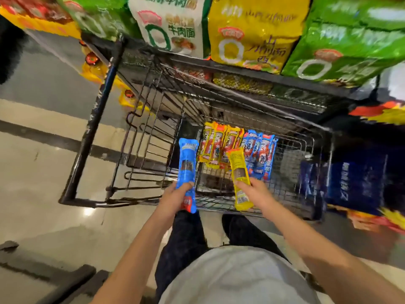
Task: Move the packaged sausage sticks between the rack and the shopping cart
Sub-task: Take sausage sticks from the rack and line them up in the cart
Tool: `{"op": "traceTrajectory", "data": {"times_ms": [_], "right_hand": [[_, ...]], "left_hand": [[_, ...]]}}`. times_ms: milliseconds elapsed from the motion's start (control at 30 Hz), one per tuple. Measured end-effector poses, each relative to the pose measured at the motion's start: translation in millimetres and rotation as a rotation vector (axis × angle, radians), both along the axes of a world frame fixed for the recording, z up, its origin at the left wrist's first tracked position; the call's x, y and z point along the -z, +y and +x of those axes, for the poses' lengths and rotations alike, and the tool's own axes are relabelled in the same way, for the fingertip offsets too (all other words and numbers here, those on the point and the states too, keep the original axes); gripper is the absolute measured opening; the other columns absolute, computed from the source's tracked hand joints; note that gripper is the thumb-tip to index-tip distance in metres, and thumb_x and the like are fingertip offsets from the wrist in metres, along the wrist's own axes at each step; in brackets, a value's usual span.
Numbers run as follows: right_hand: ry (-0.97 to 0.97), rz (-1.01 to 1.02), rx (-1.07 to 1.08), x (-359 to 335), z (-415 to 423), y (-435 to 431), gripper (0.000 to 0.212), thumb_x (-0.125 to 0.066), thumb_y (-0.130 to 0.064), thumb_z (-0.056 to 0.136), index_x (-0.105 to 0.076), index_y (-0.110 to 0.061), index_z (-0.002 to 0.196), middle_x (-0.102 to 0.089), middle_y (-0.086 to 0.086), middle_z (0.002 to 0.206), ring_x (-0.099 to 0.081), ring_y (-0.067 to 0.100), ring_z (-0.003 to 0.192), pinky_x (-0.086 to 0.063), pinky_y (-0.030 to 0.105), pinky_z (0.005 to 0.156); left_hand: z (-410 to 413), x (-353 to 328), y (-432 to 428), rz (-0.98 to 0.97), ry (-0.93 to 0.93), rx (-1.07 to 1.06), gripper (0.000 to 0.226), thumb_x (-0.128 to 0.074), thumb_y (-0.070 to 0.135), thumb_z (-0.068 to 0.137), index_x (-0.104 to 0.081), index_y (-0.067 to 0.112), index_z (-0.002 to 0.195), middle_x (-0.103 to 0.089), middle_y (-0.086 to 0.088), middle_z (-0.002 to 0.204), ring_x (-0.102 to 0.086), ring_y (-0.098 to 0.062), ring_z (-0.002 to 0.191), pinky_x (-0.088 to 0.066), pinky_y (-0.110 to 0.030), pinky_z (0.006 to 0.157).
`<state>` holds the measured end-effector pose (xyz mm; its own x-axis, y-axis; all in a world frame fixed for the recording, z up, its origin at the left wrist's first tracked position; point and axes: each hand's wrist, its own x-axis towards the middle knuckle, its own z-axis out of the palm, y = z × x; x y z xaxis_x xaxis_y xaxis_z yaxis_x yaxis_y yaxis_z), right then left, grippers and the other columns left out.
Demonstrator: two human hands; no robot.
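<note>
Blue sausage stick (186, 170) gripped at its lower end by left hand (175, 198), yellow sausage stick (240, 178) gripped by right hand (254, 191), both held over the near edge of the shopping cart (92, 128). Yellow packs (215, 145) and blue packs (260, 154) lie side by side in the wire basket. Noodle bags (252, 31) fill the shelf above. Task looks midway; can't tell if this pair is going in or out.

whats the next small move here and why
Probably lower the yellow pack in the right hand onto the yellow row in the basket: it hovers just over them. The left hand grips a blue pack off to the side, so that one can follow.
</note>
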<state>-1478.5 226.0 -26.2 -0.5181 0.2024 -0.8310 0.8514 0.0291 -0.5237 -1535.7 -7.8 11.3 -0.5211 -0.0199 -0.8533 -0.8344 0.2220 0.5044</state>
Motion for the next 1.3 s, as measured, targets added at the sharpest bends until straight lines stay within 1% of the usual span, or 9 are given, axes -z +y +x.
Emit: {"op": "traceTrajectory", "data": {"times_ms": [100, 233, 367, 633, 800, 933, 1100, 1200, 1300], "right_hand": [[-0.043, 0.007, 0.084, 18.4, -21.6, -18.6, 0.024, -0.064, -0.033, 0.091, -0.064, -0.019, 0.111, -0.069, 0.007, 0.109, -0.064, 0.017, 0.083, -0.049, 0.026, 0.066], [-0.098, 0.041, 0.063, 55.1, -82.0, -49.6, 0.030, -0.058, -0.041, 0.092, -0.057, -0.024, 0.118, -0.061, 0.008, 0.126, -0.058, 0.026, 0.109, -0.047, 0.039, 0.096], [-0.184, 0.090, 0.139, 111.1, -142.3, -73.9, 0.061, -0.056, -0.044, 0.093, -0.043, -0.010, 0.142, -0.048, 0.012, 0.143, -0.049, 0.030, 0.127, -0.041, 0.041, 0.106], [-0.242, 0.337, -0.011, 232.1, -202.4, -121.0, 0.047, -0.051, -0.028, 0.098, -0.041, -0.009, 0.140, -0.056, 0.018, 0.132, -0.057, 0.035, 0.117, -0.049, 0.035, 0.090], [-0.205, 0.296, 0.285, 281.7, -191.6, -137.2, 0.049, -0.032, -0.047, 0.101, -0.051, -0.018, 0.136, -0.057, 0.014, 0.129, -0.058, 0.033, 0.113, -0.046, 0.039, 0.096], [-0.077, 0.134, 0.355, 292.6, -173.4, -144.7, 0.036, -0.049, -0.039, 0.099, -0.059, -0.014, 0.124, -0.071, 0.005, 0.090, -0.068, 0.019, 0.073, -0.055, 0.029, 0.063], [-0.062, 0.190, 0.189, 258.1, -158.7, -136.0, 0.051, -0.058, -0.006, 0.093, -0.046, -0.014, 0.142, -0.055, 0.008, 0.136, -0.054, 0.026, 0.122, -0.044, 0.026, 0.093], [0.019, 0.165, 0.232, 226.6, -135.9, -117.8, 0.031, -0.057, -0.014, 0.096, -0.057, -0.021, 0.126, -0.058, 0.001, 0.132, -0.067, 0.020, 0.095, -0.053, 0.019, 0.075], [0.070, 0.207, 0.198, 187.0, -94.9, -87.1, 0.024, -0.055, -0.021, 0.098, -0.061, -0.029, 0.120, -0.059, -0.009, 0.126, -0.070, 0.022, 0.078, -0.060, 0.035, 0.076]], "left_hand": [[-38.0, 22.3, -5.7, 0.027, -0.016, 0.089, 0.024, -0.069, 0.028, 0.086, -0.067, 0.012, 0.103, -0.068, -0.003, 0.077, -0.060, -0.012, 0.057, -0.048, -0.025, 0.056], [-88.9, 58.1, -12.3, 0.051, 0.027, 0.178, 0.020, -0.067, 0.027, 0.088, -0.065, 0.012, 0.102, -0.066, -0.003, 0.075, -0.059, -0.006, 0.050, -0.047, -0.026, 0.058], [-114.4, 90.2, -16.1, 0.109, 0.062, 0.241, 0.017, -0.067, 0.023, 0.090, -0.065, 0.011, 0.101, -0.066, -0.003, 0.078, -0.059, -0.007, 0.057, -0.049, -0.027, 0.063], [-137.6, 131.2, -51.1, 0.054, 0.062, 0.393, 0.023, -0.067, 0.028, 0.089, -0.062, 0.011, 0.105, -0.062, -0.002, 0.079, -0.056, -0.009, 0.062, -0.048, -0.015, 0.053], [-133.6, 146.9, -48.0, 0.069, 0.032, 0.383, 0.016, -0.067, 0.025, 0.089, -0.058, 0.016, 0.099, -0.058, -0.002, 0.070, -0.050, -0.005, 0.046, -0.046, -0.018, 0.048], [-138.7, 152.0, -43.4, 0.059, 0.015, 0.360, 0.012, -0.067, 0.027, 0.089, -0.059, 0.023, 0.096, -0.063, 0.000, 0.077, -0.058, -0.005, 0.056, -0.048, -0.015, 0.048], [-138.9, 155.6, -48.9, 0.030, -0.009, 0.387, 0.016, -0.069, 0.033, 0.087, -0.062, 0.024, 0.097, -0.068, 0.000, 0.085, -0.064, -0.011, 0.071, -0.049, -0.021, 0.062], [-132.8, 152.9, -51.4, 0.014, -0.036, 0.421, 0.021, -0.069, 0.032, 0.087, -0.063, 0.019, 0.103, -0.068, -0.002, 0.084, -0.064, -0.013, 0.069, -0.051, -0.021, 0.061], [-125.4, 149.6, -52.3, 0.002, -0.044, 0.467, 0.021, -0.068, 0.029, 0.089, -0.061, 0.015, 0.103, -0.066, -0.007, 0.082, -0.058, -0.014, 0.061, -0.046, -0.014, 0.046]]}}
